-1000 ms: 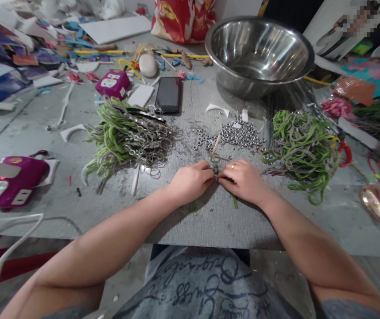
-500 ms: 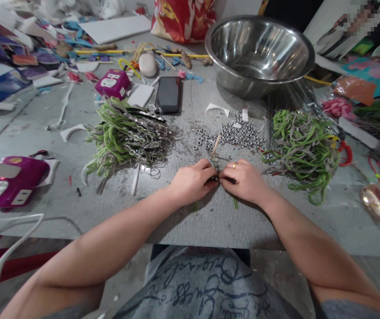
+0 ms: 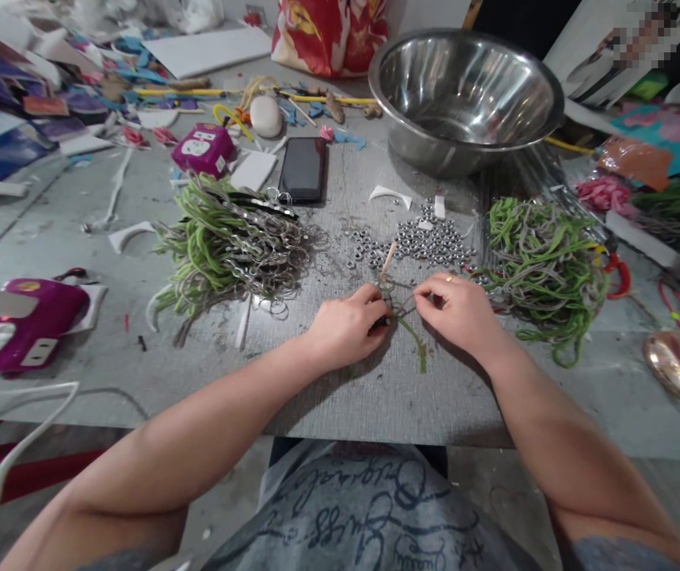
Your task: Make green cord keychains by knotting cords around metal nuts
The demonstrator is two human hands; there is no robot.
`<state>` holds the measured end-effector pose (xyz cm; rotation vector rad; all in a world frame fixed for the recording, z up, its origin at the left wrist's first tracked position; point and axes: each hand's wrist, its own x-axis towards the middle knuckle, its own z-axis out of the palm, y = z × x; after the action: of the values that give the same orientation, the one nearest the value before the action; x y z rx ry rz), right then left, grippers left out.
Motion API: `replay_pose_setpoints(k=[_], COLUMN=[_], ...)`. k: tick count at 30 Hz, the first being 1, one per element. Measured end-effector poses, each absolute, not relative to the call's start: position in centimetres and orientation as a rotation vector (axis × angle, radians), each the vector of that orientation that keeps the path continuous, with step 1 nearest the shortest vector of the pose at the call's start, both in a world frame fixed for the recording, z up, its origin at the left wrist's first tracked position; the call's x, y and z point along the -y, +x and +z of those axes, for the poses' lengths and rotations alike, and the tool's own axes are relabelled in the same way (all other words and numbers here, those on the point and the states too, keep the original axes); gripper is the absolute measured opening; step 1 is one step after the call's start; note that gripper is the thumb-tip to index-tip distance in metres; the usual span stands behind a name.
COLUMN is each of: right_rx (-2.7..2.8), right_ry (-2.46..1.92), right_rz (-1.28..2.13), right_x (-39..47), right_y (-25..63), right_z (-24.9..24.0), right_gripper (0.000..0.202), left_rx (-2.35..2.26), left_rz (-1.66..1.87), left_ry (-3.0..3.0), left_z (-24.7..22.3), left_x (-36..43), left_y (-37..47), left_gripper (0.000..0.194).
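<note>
My left hand (image 3: 353, 325) is closed around a small piece of cord work near the middle of the table; its fingers hide most of it. A green cord (image 3: 416, 341) trails from that spot across the tabletop. My right hand (image 3: 456, 311), with a ring on one finger, pinches a thin grey cord (image 3: 406, 308) that runs back toward my left fingers. Just beyond my hands lies a thin wooden stick (image 3: 387, 260). Loose silver beads (image 3: 435, 242) are spread behind it.
At left is a bundle of green and grey cords with metal pieces (image 3: 227, 238); at right, a tangled cord pile (image 3: 545, 266). Farther back are a phone (image 3: 303, 170), a steel bowl (image 3: 464, 155) and a purple power socket (image 3: 203, 149). Another purple socket (image 3: 24, 329) sits left.
My right hand has moved right, away from the left, drawing out the grey cord. More of the green cord shows between the hands. My left hand has stayed nearly in place.
</note>
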<state>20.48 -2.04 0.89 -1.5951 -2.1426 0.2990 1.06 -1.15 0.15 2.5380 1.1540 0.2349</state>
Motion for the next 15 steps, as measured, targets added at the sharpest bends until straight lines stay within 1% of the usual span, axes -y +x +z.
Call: replay_pose_setpoints(k=[4, 9, 15], right_rx=[2.074, 2.069, 2.144], right_ry=[-1.771, -1.908, -2.076], right_rz=[0.070, -0.121, -0.178], right_x=[1.9, 1.6, 1.5], right_y=[20.8, 21.4, 22.0], right_z=[1.0, 1.2, 1.4], right_gripper=[0.014, 0.016, 0.015], left_rx=[-1.162, -1.160, -1.161], left_rz=[0.209, 0.189, 0.195], left_ry=[2.514, 2.491, 2.485], left_z=[0.4, 0.6, 0.5], left_x=[1.1, 1.0, 1.0], left_y=[1.1, 1.1, 1.0], left_gripper=[0.023, 0.024, 0.024])
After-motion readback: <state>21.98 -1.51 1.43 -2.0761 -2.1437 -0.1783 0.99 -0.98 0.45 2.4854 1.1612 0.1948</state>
